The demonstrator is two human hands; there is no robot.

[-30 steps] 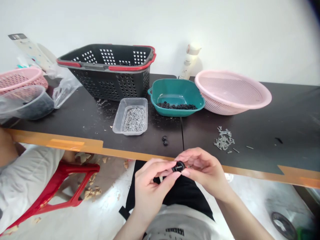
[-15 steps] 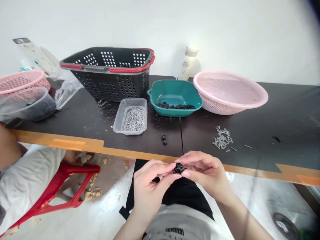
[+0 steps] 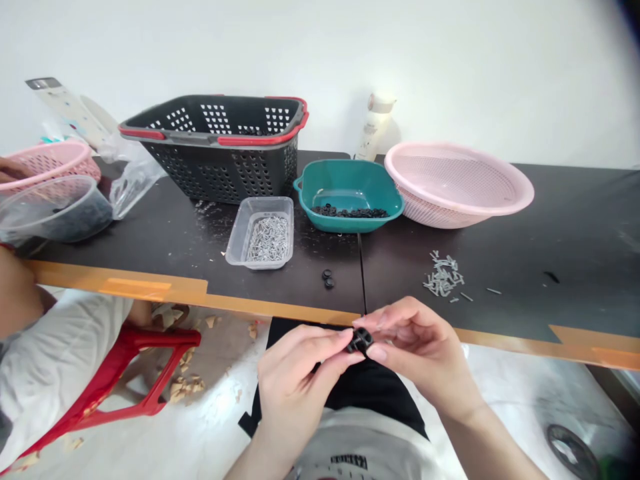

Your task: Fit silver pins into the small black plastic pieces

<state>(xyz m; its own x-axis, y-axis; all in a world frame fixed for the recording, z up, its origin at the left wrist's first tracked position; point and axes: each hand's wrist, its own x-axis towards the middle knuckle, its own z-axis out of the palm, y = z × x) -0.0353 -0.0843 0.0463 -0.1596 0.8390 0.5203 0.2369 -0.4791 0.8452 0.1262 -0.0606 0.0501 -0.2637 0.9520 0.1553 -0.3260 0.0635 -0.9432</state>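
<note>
Between the fingertips of my left hand [image 3: 300, 380] and my right hand [image 3: 417, 347] I pinch a small black ring-shaped part [image 3: 361, 341], held over the table's front edge. Its exact material is too small to tell. Just beyond the hands, two matching black rings [image 3: 328, 279] lie on the dark tabletop [image 3: 575, 247]. Further back, a teal tray [image 3: 305, 183] holds a layer of black rings. To the right, loose metal screws [image 3: 443, 276] lie in a small heap. A clear plastic tub [image 3: 259, 233] is full of similar screws.
A dark perforated basket [image 3: 215, 153] with red handles and a pink colander [image 3: 453, 187] stand at the back. At far left are a pink basket [image 3: 50, 163], a clear bowl [image 3: 55, 210] and a co-worker's hand [image 3: 10, 170]. A red stool [image 3: 145, 353] sits below the table.
My hands have shifted slightly, and the black part now sits a little higher and turned between my fingers. A co-worker's hand has appeared at the pink basket on the far left.
</note>
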